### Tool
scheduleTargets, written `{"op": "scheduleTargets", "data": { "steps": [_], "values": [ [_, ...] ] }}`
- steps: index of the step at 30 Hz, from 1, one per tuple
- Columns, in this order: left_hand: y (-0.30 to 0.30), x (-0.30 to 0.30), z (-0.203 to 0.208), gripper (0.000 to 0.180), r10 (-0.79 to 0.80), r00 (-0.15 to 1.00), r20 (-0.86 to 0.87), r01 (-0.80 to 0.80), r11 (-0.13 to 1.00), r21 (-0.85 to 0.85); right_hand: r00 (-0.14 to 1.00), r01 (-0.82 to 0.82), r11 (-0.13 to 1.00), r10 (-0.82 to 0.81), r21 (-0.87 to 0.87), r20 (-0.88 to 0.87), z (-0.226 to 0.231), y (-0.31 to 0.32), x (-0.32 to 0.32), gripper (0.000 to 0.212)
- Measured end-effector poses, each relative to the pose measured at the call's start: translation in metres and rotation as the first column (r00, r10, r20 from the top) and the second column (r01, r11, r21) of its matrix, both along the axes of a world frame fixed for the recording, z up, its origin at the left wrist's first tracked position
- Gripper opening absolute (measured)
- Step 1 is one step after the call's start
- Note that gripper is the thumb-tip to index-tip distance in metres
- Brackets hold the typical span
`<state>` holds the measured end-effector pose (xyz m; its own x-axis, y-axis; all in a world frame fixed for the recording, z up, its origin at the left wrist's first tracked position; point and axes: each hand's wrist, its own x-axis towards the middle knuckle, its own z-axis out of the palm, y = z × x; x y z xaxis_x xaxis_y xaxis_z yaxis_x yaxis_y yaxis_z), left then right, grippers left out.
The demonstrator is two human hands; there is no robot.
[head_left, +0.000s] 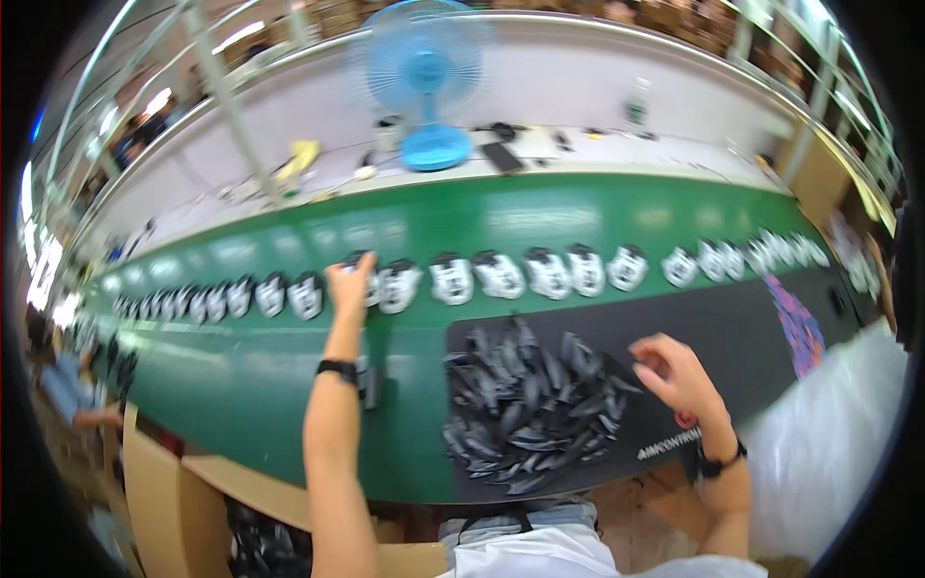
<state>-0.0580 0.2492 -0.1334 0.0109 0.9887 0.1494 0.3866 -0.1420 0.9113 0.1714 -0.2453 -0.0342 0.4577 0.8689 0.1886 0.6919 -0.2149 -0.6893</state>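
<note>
My left hand [349, 281] reaches across to the row of rounded white-and-black plastic parts [451, 279], its fingers closed around one part [370, 289] in that row. Most of that part is hidden behind the hand. Over the black mat [742, 337], my right hand [679, 374] hovers with loosely curled fingers, thumb and fingertips apart, and nothing visible between them. Just left of it lies a heap of curved, pointed dark grey and black plastic pieces [535, 395].
The row runs along a green belt [241, 356]. Behind it, a blue fan [434, 149] and a dark phone [502, 158] occupy a white shelf. Cardboard boxes [154, 501] stand at the lower left, a clear plastic bag [819, 443] at the right. Another person [67, 385] sits far left.
</note>
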Motion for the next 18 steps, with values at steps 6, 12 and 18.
{"op": "scheduleTargets", "data": {
  "steps": [6, 12, 18],
  "values": [
    [-0.005, 0.029, 0.015, 0.075, 0.086, 0.993, -0.084, -0.092, 0.994, -0.065, 0.987, 0.125, 0.992, -0.123, -0.011, 0.108, -0.027, -0.039, -0.050, 0.043],
    [0.019, -0.010, 0.012, 0.083, 0.112, 0.985, -0.129, -0.125, 0.988, -0.093, 0.957, -0.052, 0.983, 0.100, -0.177, 0.272, -0.036, -0.044, -0.059, 0.041],
    [0.029, -0.022, 0.011, 0.075, 0.209, 0.973, -0.101, -0.212, 0.977, -0.022, 0.947, 0.007, 0.997, 0.019, -0.080, 0.322, -0.040, -0.046, -0.051, 0.040]
  ]
}}
